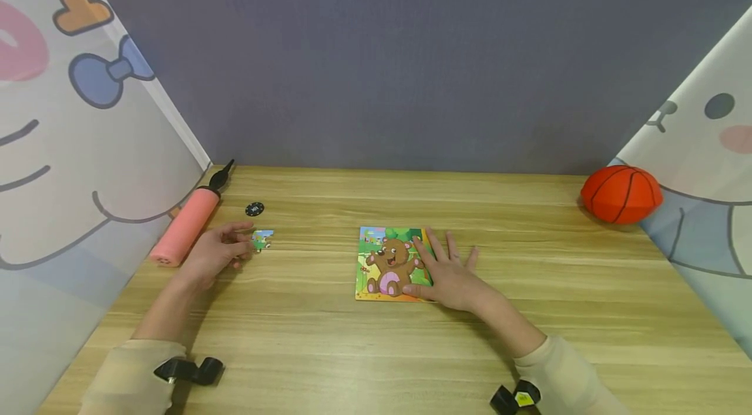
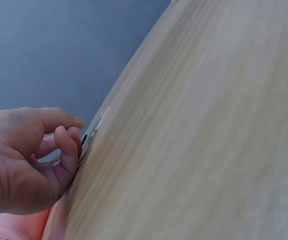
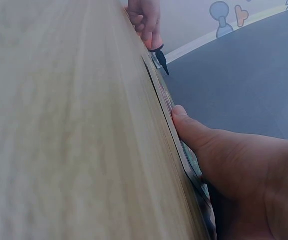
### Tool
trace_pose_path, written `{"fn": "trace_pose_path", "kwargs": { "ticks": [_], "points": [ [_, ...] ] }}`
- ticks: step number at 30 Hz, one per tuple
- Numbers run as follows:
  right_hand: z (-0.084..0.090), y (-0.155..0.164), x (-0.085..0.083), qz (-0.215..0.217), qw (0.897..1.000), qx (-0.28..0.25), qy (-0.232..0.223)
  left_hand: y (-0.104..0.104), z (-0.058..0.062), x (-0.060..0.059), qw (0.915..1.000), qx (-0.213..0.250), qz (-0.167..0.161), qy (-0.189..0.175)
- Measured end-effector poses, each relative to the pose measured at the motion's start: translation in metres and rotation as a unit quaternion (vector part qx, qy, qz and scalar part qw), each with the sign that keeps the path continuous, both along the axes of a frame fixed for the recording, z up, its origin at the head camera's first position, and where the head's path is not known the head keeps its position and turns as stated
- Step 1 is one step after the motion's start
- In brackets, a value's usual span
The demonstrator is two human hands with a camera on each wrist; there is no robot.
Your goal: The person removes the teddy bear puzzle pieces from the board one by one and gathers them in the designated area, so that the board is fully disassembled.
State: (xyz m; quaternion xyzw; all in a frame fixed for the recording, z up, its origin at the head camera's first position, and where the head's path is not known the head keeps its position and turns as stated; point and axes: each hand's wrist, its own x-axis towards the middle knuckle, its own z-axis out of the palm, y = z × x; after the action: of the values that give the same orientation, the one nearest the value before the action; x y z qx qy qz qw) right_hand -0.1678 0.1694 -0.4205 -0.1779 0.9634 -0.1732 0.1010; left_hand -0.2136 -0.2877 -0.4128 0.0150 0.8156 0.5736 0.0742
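Your right hand (image 1: pixel 449 275) lies flat with straight fingers on the right edge of the bear jigsaw puzzle (image 1: pixel 390 263), which sits mid-table. Well to the puzzle's left, your left hand (image 1: pixel 216 250) curls its fingertips on a loose puzzle piece (image 1: pixel 262 239). Beyond that hand lie a pink hand pump (image 1: pixel 188 219) and a small black disc (image 1: pixel 254 209); far right of the puzzle rests an orange ball (image 1: pixel 621 194) on the wooden table (image 1: pixel 529 350).

The head camera looks down over the table (image 1: pixel 376 350); both wrist cameras skim its surface closely.
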Motion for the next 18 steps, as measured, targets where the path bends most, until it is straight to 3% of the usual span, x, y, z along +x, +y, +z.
{"fn": "trace_pose_path", "kwargs": {
  "ticks": [7, 18],
  "points": [
    [0.001, -0.001, 0.000, -0.003, 1.000, -0.003, -0.005, 0.011, 0.005, -0.001, 0.9997, -0.007, -0.012, 0.019],
    [0.002, 0.000, -0.001, -0.003, 1.000, 0.001, -0.008, 0.058, 0.006, -0.009, 0.9983, 0.017, -0.055, 0.005]
  ]
}}
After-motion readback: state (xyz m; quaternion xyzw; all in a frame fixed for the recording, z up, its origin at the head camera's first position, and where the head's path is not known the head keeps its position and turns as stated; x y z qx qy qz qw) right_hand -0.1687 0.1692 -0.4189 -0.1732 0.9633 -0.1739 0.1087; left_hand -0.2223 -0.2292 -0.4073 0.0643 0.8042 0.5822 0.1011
